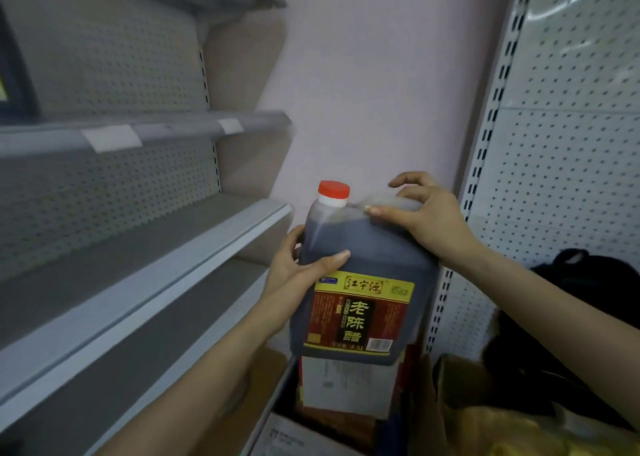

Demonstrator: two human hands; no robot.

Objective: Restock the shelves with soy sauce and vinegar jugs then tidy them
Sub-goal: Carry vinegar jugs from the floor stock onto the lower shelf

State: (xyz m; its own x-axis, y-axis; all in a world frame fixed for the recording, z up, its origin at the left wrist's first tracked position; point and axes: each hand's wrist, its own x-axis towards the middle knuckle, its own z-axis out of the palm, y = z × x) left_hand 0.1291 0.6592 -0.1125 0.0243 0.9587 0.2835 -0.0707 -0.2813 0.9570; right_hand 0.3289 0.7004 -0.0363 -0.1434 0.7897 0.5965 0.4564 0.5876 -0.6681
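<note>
A vinegar jug (363, 258) of dark liquid hangs upright in mid-air between both hands, low in the middle of the view, in front of a pale wall (363, 75). The left hand (294, 268) grips its shoulder at 9 o'clock, thumb laid flat across the front just above the yellow-edged label (360, 313), fingers going round behind. The right hand (429, 216) sits on top at 1 o'clock, fingers curled over the handle beside the red cap (333, 191). Grey shelves (149, 265) run along at 9 o'clock of the jug, apart from it. A white box (346, 386) lies directly under it at 6 o'clock, and a black bag (595, 282) sits at 3 o'clock.
</note>
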